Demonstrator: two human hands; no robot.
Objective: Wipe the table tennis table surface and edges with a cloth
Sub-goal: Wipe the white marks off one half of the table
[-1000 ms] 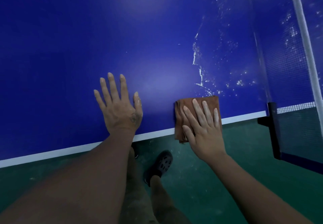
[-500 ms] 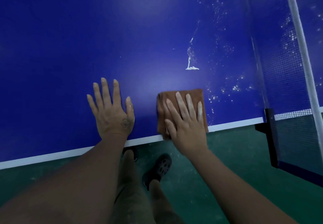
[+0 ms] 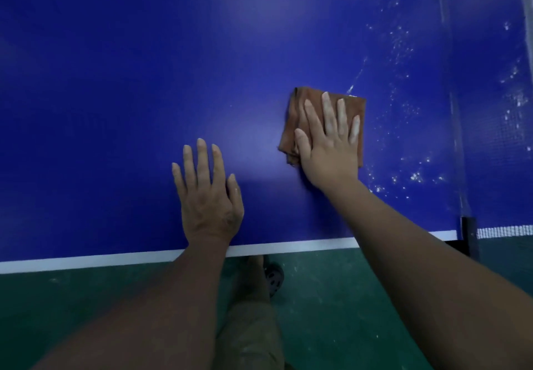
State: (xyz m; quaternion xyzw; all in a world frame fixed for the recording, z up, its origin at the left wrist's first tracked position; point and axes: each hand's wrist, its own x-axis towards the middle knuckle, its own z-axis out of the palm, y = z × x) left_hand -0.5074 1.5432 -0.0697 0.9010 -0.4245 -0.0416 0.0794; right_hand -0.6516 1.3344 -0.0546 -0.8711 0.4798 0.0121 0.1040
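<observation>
The blue table tennis table fills the upper view, with a white line along its near edge. A folded brown cloth lies flat on the surface, well in from the edge. My right hand presses on the cloth with straight, spread fingers. Flat on the bare table to the left of the cloth rests my left hand, fingers straight, holding nothing. White specks and smears dot the surface to the right of the cloth.
The net and its dark post stand at the right. Below the table edge is green floor, with my leg and a dark shoe under the edge.
My right hand has pushed the cloth away from the near edge, further onto the table toward the smears. The white streak seen earlier is gone. My left hand stays flat.
</observation>
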